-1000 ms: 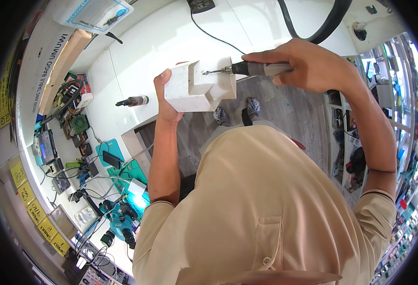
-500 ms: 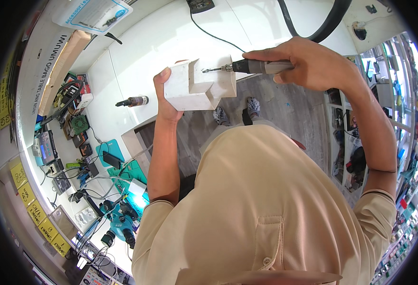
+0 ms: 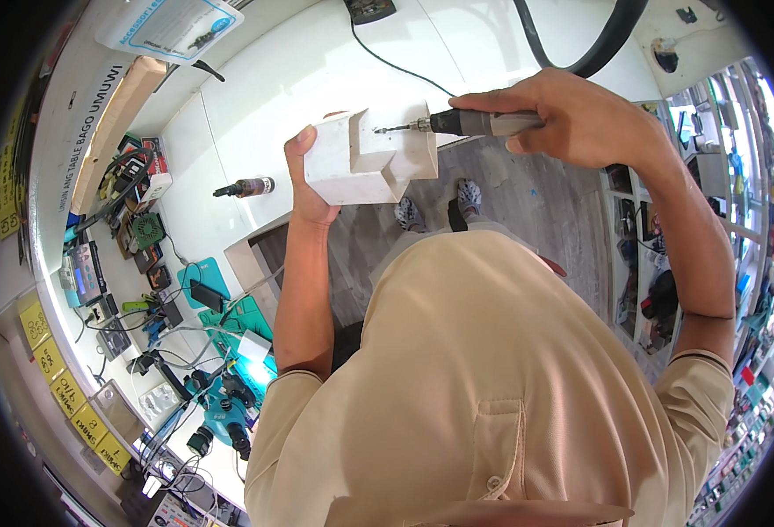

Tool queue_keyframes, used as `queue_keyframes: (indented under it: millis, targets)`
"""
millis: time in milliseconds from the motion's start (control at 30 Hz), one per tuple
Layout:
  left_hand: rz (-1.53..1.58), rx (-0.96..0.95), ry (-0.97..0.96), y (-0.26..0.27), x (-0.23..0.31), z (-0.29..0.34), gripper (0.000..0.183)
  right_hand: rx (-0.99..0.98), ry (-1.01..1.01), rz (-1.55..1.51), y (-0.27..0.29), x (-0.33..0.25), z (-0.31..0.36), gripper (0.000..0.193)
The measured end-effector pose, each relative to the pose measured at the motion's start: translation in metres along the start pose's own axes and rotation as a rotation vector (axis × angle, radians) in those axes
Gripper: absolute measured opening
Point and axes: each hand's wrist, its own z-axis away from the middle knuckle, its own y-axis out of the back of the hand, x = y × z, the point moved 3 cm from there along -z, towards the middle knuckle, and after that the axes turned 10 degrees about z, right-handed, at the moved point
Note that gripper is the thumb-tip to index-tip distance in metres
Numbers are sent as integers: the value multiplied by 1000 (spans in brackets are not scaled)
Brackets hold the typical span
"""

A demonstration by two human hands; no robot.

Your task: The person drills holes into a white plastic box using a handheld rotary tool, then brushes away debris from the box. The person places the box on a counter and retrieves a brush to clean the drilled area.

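Note:
My left hand grips the left end of a white stepped block, its thumb on the near face and the other fingers mostly hidden behind. The block is held up at the bench's front edge. In my right hand is a slim corded rotary tool, grey and black, pointing left. Its thin bit reaches the block's recessed face, where small dark marks show; whether the tip touches cannot be made out.
A small dark bottle lies on the white bench to the left. A teal microscope, a green mat and tangled cables crowd the lower left. A thick black hose arches at the top right. Stocked shelves stand on the right.
Almost nothing differs. The bit looks slightly shifted against the block's face, while both hands and the block keep their places.

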Motion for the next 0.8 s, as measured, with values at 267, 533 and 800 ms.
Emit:
queue_keyframes:
  millis: [267, 533, 800]
  targets:
    - [-7, -15, -17, 1, -1, 1, 77, -31, -52, 30, -1, 1, 0, 70]
    - [26, -22, 20, -1, 0, 3, 78, 51, -5, 105, 1, 7, 2, 66]
    - [-67, 18, -33, -1, 11, 1, 77, -4, 3, 38, 2, -2, 8, 67]
